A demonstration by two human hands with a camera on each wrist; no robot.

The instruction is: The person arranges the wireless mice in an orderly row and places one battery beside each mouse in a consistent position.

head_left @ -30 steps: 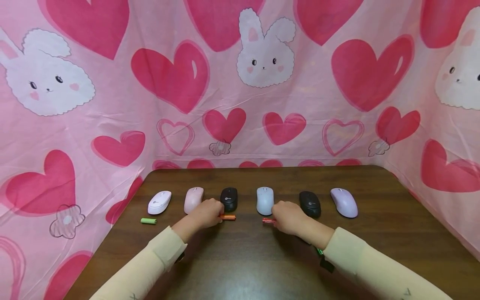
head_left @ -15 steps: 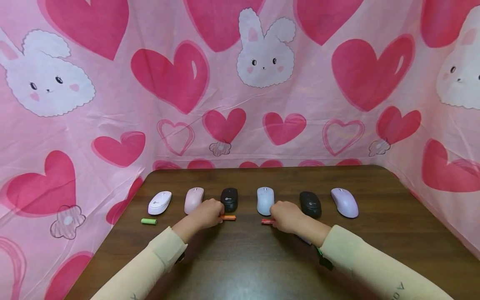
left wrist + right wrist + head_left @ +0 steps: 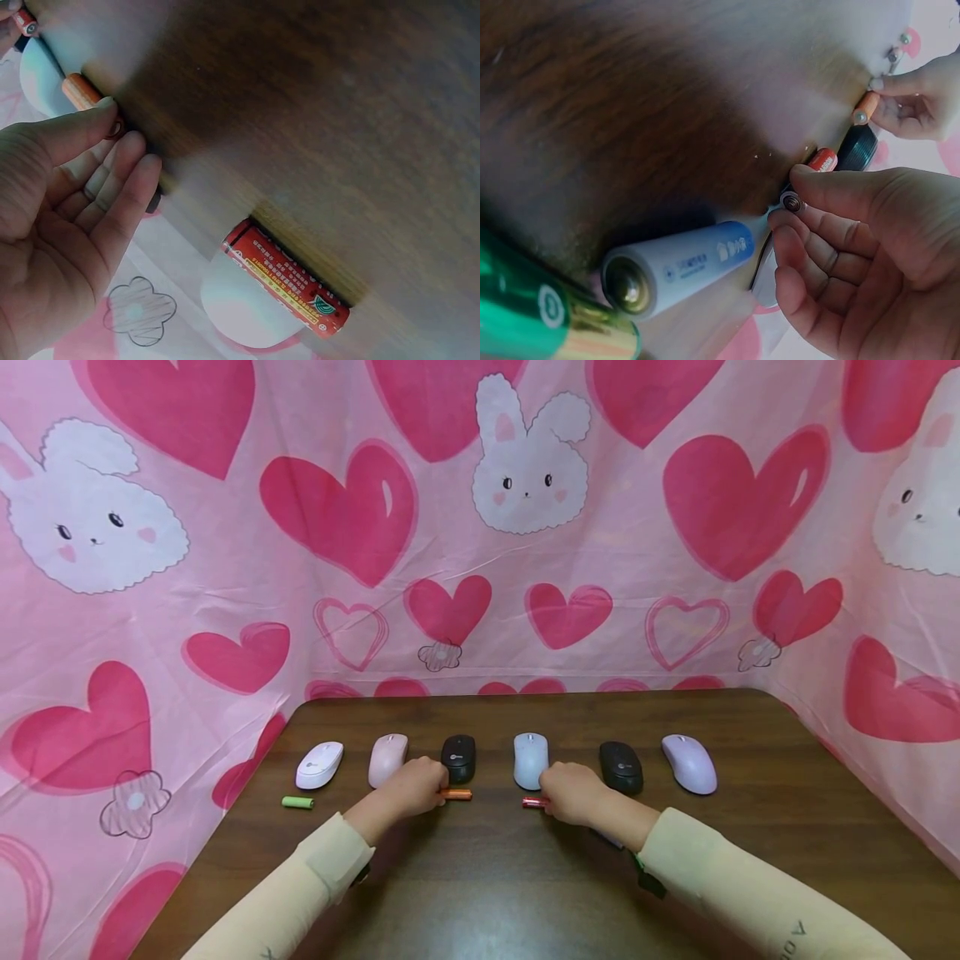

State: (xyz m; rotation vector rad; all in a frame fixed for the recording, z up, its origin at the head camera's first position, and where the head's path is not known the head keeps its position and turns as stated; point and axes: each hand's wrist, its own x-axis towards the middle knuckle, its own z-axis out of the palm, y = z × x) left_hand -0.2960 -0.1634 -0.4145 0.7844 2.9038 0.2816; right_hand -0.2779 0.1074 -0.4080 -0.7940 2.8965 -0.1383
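My left hand (image 3: pixel 412 787) pinches the near end of an orange battery (image 3: pixel 457 794) between thumb and fingers, just in front of a black computer mouse (image 3: pixel 458 758). In the left wrist view the orange battery (image 3: pixel 81 91) lies along the tabletop. My right hand (image 3: pixel 576 793) pinches one end of a red battery (image 3: pixel 534 802) in front of a light blue mouse (image 3: pixel 531 762). The right wrist view shows the red battery's (image 3: pixel 823 160) far end past the thumb. Both batteries are partly hidden by the fingers.
Mice in white (image 3: pixel 319 765), pink (image 3: pixel 388 760), black (image 3: pixel 621 767) and lavender (image 3: pixel 690 764) complete the row. A light green battery (image 3: pixel 297 802) lies at left. Another red battery (image 3: pixel 285 277) lies near the left wrist; blue (image 3: pixel 682 266) and green (image 3: pixel 547 307) batteries lie by the right.
My right hand has shifted slightly left with the red battery, and the right forearm has moved a little. My left hand and the mice stay in place.
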